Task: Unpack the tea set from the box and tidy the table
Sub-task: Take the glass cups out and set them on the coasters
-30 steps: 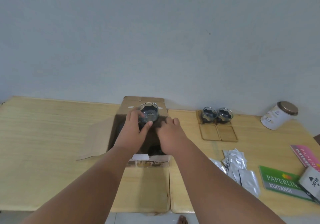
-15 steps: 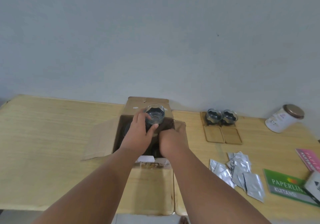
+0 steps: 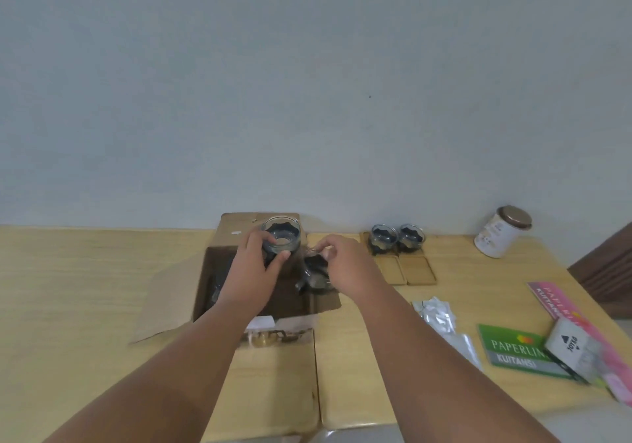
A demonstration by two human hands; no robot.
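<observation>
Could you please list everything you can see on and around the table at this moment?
table: two tops side by side, light wood
cardboard box: one, brown, open, centre
left-held cup: one, clear glass, above the box's far side
right-held cup: one, clear glass, dark lower part, over the box's right side
cups on coasters: two, clear and dark, right of the box
empty coasters: two, wooden, in front of those cups
canister: one, white, brown lid, far right
sachets: several, silver, beside the right arm
receipt book: one, green, right edge
pink book: one, right edge
small box: one, grey-white, on the books
left hand: grips the left-held cup
right hand: pinches the right-held cup
</observation>
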